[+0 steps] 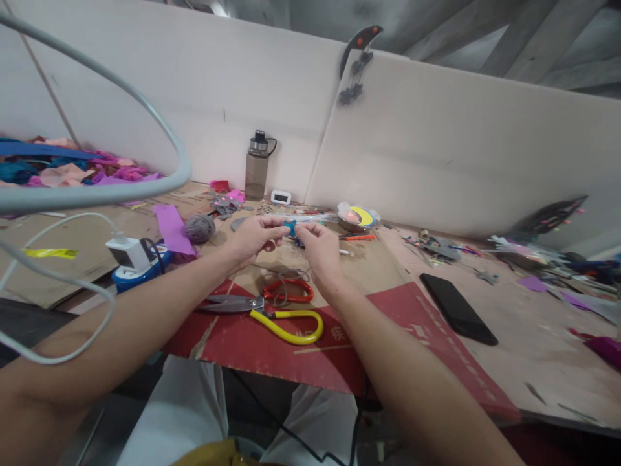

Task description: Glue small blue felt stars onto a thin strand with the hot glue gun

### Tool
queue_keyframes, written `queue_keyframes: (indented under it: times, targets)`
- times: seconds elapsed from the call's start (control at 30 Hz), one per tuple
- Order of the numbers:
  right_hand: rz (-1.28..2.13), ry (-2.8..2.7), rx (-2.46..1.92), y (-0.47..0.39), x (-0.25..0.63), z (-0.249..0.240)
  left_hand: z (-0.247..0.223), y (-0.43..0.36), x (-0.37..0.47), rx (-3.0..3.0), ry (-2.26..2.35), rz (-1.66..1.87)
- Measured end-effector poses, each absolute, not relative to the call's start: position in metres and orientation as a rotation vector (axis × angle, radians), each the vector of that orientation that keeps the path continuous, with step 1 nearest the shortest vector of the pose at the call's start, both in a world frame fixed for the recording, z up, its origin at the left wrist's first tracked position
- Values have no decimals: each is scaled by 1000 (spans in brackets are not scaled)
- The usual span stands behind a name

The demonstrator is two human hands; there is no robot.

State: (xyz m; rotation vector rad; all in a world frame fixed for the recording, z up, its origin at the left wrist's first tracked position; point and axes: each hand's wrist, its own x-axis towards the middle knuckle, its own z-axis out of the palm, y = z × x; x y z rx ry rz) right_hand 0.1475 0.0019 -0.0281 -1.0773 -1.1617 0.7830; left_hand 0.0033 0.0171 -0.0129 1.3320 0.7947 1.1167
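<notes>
A small blue-teal piece point(290, 226) is pinched between my two hands above the cardboard on the table. My left hand point(259, 238) grips its left side with thumb and forefinger. On the other side, my right hand point(317, 244) holds it with closed fingertips. The piece's exact shape is too small to tell. Below the hands lie scissors point(286, 325) with one yellow and one red handle, blades pointing left. A loop of thin grey cord point(281, 294) rests by the red handle.
Grey yarn ball point(199, 229), bottle point(256, 169) and small white clock point(281, 197) stand behind. A bowl point(356, 219) sits back right, a black phone point(458, 309) on the right. A charger point(129, 254) is at left; a pale hoop point(179, 165) and white cable cross the left foreground.
</notes>
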Motion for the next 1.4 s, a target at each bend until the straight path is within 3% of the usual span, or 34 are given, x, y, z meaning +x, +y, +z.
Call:
queue_keyframes:
  times: [0.97,1.4]
  targets:
    - [848,-1338,-1083,-1,146,-33,-17,29,-4,1224,873,1244]
    - [1302,-1229,-935,-11,170,-5,6,50,-32,644,687,1495]
